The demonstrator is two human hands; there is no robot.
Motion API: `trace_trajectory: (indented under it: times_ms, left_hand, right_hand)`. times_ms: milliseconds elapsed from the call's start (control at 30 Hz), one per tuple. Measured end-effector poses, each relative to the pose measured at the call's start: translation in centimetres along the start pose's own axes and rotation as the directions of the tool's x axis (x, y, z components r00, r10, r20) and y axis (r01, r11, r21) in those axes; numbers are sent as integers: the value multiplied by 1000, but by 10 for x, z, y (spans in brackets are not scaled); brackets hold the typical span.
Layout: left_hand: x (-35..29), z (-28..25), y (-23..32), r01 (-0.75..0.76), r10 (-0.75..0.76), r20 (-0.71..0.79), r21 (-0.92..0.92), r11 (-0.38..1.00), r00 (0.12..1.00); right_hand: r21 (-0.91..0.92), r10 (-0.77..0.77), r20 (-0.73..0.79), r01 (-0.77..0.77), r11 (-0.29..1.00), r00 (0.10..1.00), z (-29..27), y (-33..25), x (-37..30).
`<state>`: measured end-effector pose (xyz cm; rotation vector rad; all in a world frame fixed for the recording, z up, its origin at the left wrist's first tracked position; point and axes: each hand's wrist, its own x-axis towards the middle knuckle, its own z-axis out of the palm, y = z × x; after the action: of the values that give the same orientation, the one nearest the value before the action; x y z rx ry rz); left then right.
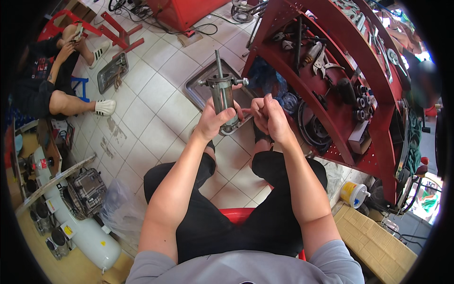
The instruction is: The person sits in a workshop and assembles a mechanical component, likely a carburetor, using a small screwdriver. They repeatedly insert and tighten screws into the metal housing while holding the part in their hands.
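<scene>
In front of my knees, my left hand (213,119) is wrapped round a metal cylinder (223,100), its thumb lying across the near side. The cylinder stands nearly upright, with a thin rod (218,64) rising from its top. A collar (221,81) with bolts sticking out on both sides rings its upper end. Just right of the cylinder is my right hand (270,116), fingers curled in and thumb raised; what it may hold is hidden. Beyond and below the cylinder, a shallow metal tray (193,90) lies on the tiled floor.
A red tool rack (326,106) with pliers and other tools rises at the right, a wheel rim (314,127) by its lower edge. A white bucket (353,194) stands near it. At the left sits another person (61,90), near a second tray (112,72). A white tank (87,236) lies lower left.
</scene>
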<state>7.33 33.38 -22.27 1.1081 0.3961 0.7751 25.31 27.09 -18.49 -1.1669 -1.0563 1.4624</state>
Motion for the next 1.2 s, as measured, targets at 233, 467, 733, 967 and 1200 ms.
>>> trace_trajectory:
  times_ms: [233,467,733,967,1200]
  left_hand:
    - [0,10,-1,-48,48,14,-9,999,999]
    - [-1,10,-2,-85,81,-50,-77,993,995]
    - [-1,8,-2,-118,109,-105,-78,990,988]
    - [0,13,-3,-210,197,-117,-106,972,973]
    - [-1,16,-3,-250,239,-117,-94,964,964]
  right_hand:
    - [-29,11,4,-11,1000,1000,2,-4,-3]
    - [-197,-99,3,98,975,995,12,-8,-8]
    - [-253,-189,30,191,949,981,15,-9,-8]
    - [-261,-304,29,300,918,952,9,0,-5]
    - [-274,-319,25,313,909,948,8,-3,-7]
